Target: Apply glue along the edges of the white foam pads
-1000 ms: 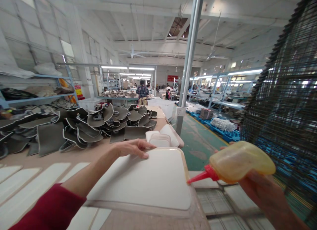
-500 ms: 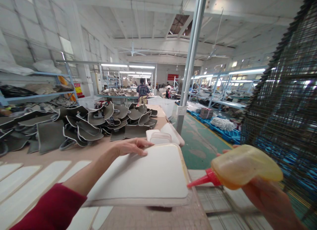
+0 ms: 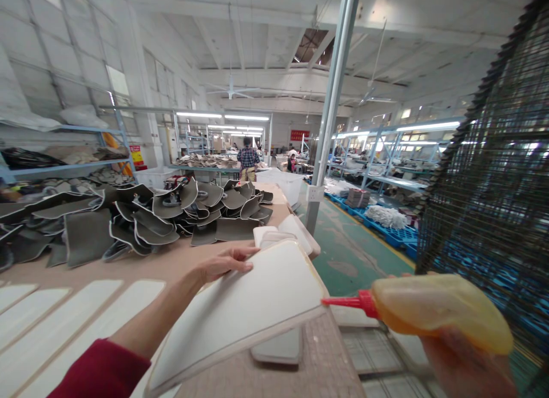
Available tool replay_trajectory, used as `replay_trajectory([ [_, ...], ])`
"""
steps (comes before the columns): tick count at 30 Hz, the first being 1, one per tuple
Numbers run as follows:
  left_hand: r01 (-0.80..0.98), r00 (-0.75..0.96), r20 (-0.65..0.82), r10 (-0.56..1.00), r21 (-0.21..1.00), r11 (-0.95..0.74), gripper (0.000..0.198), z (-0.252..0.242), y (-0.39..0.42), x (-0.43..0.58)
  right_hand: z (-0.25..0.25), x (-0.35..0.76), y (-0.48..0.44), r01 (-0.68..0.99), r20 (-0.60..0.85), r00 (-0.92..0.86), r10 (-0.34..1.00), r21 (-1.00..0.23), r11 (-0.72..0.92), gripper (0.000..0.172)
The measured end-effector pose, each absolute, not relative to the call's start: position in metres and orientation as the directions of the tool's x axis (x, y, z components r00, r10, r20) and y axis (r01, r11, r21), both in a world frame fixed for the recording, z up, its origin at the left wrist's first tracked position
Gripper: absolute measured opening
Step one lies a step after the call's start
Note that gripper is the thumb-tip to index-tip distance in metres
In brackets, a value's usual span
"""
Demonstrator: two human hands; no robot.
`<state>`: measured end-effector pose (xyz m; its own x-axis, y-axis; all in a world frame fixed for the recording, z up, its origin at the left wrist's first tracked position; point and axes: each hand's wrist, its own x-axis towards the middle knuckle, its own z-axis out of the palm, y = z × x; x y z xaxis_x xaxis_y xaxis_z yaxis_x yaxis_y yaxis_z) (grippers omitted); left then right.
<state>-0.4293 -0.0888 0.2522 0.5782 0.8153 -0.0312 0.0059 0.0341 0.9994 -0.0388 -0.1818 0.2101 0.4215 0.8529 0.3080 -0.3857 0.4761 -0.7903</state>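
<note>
My left hand [image 3: 223,263] grips the far edge of a white flat panel [image 3: 244,309] and holds it tilted up off the brown worktable [image 3: 180,258]. My right hand [image 3: 465,366] is wrapped round a yellow squeeze bottle [image 3: 437,309] with a red nozzle [image 3: 347,301]. The nozzle tip touches the panel's right edge. Under the raised panel lies another white panel [image 3: 278,346].
Several white panels [image 3: 55,323] lie flat at the left of the table. A heap of grey curved pieces [image 3: 141,218] covers the far side. A steel post [image 3: 332,106] and a dark wire rack [image 3: 497,175] stand to the right. A person in a checked shirt stands far back.
My left hand has lifted the white panel from lying flat to a steep tilt. The bottle has dropped lower and to the right, its nozzle staying at the panel's edge.
</note>
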Motion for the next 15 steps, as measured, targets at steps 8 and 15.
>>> replay_trajectory([
  [8, -0.116, 0.507, -0.023, 0.862, 0.989, 0.095, 0.070, 0.232, -0.087, -0.419, 0.203, -0.055, -0.183, -0.201, 0.572, 0.448, 0.687, -0.685, 0.701, 0.052],
  [15, -0.190, 0.429, -0.030, 0.903, 0.974, 0.123, 0.073, 0.221, -0.090, -0.410, 0.206, -0.063, -0.177, -0.224, 0.541, 0.498, 0.678, -0.675, 0.703, 0.051],
])
